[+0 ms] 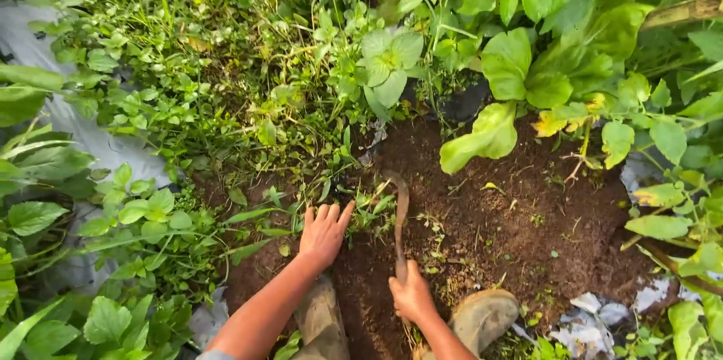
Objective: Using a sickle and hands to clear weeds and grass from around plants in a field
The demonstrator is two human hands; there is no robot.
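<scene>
A view straight down onto a garden bed, seen from the head of a person crouching at its near edge. The left hand [324, 232] lies flat and released, fingers spread and pointing away, pressed onto low weeds [369, 213] where green growth meets bare ground. The right hand [412, 296] is clenched around the handle of a sickle [399, 213]. The handle rises from the fist away from the person, and the curved, dirt-dulled blade arcs over at the top, its tip hooking toward the left. The blade sits just beside the left hand's fingers, on their right, with a small tuft of weeds between the two; whether the tip touches the plants cannot be told. Both forearms reach in from the bottom edge, the left arm slanting up from the lower left. Two mud-caked boots [482, 318] show below the hands, one under each arm. A patch of dark brown cleared soil [520, 224] spreads to the right of the sickle, dotted with bits of uprooted stem. Dense, tangled weeds cover the ground ahead and to the left. Broad-leaved plants [527, 66] crowd the upper right, some leaves yellowing. Strips of grey plastic sheet [45, 51] show through the greenery on the far left and again, torn, at the lower right.
</scene>
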